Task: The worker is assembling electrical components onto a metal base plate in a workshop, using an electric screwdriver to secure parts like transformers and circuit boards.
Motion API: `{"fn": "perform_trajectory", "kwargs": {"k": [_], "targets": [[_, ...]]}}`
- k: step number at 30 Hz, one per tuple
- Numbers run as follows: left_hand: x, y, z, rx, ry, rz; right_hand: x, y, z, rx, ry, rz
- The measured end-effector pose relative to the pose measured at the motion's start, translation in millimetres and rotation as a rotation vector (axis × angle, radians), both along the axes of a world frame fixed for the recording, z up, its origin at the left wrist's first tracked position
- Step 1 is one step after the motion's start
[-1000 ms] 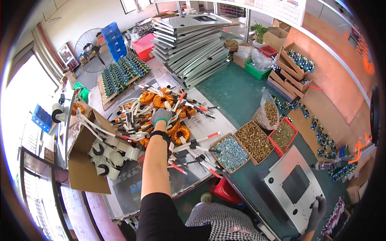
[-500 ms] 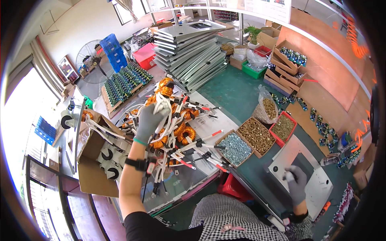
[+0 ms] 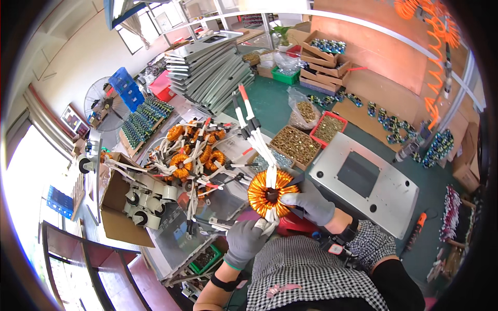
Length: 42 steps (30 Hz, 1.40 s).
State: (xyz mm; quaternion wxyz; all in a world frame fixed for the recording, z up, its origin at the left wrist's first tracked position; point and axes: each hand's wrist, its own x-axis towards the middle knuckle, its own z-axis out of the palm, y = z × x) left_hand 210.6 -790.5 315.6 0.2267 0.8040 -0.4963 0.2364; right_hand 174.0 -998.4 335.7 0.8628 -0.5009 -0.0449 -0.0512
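Note:
Both my gloved hands hold one large copper-wound toroidal coil [image 3: 256,193] up in front of my apron. My right hand [image 3: 315,206] grips its right side, thumb on the winding near the centre hole. Below it, my left hand [image 3: 246,241] is closed around the white leads at the coil's lower edge. Other white leads [image 3: 262,147] with black sleeves and red ends rise from its top. Left of it lies a heap of similar coils [image 3: 181,165] with tangled leads. To the right, a metal plate [image 3: 391,199] with a square cut-out lies on the green bench.
Boxes of brass fasteners [image 3: 295,146] and silver fasteners [image 3: 262,161] sit beyond the coil, beside a red tray [image 3: 329,128]. A carton of casters [image 3: 122,220] stands left. An orange-handled tool [image 3: 415,230] lies right of the plate. Stacked metal panels [image 3: 207,75] stand behind.
My left hand has come from the heap toward my body with a coil. My right hand has left the metal plate and taken hold of that coil. The plate now sits farther up the bench.

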Motion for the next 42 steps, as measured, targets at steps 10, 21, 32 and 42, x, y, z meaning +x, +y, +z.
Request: {"fn": "perform_trajectory", "kwargs": {"k": [10, 21, 32, 42], "targets": [[-89, 83, -26, 0.427, 0.164, -0.165, -107, 12, -90, 0.476, 0.367, 0.405], [-97, 96, -30, 0.705, 0.026, -0.423, -207, 35, -165, 0.472, 0.469, 0.317], [-59, 58, 14, 0.755, -0.089, -0.655, -224, 37, -175, 0.578, 0.394, 0.181], [-60, 70, 40, 0.948, -0.209, -0.493, -190, 42, -181, 0.583, 0.228, 0.245]]}}
